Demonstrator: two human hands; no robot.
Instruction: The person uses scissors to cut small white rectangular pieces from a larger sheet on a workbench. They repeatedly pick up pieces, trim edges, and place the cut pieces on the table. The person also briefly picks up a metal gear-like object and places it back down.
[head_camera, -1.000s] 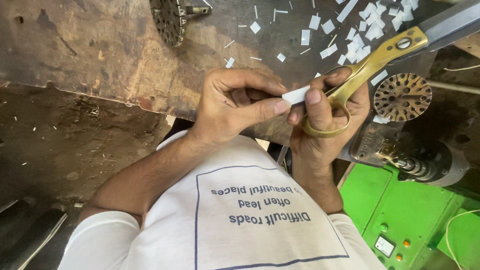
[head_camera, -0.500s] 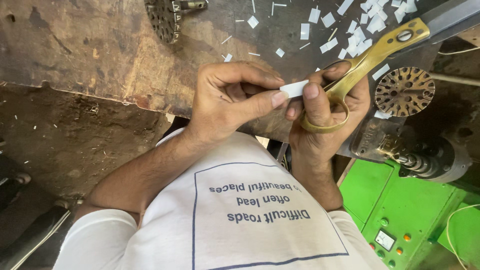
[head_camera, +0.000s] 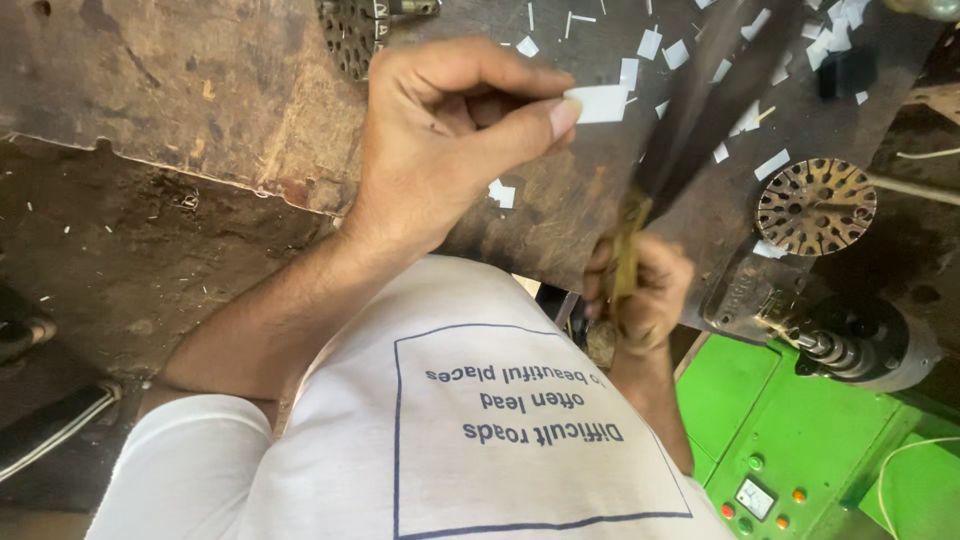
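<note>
We see scissors (head_camera: 700, 130) blurred, blade tips cut off at top edge; long axis runs 7 to 1 o'clock. Right hand (head_camera: 640, 295) fisted round brass handles. Left hand (head_camera: 450, 130) pinches white strip (head_camera: 598, 103), strip pointing 3 o'clock, over bench (head_camera: 180, 90).

I am seeing the white paper strip (head_camera: 598, 103) lying flat and level, projecting rightward above the dark bench — short, rectangular, unbent. The scissors (head_camera: 690, 140) are standing upright just beside it — brass-coloured handles low, dark blades blurring upward.
</note>
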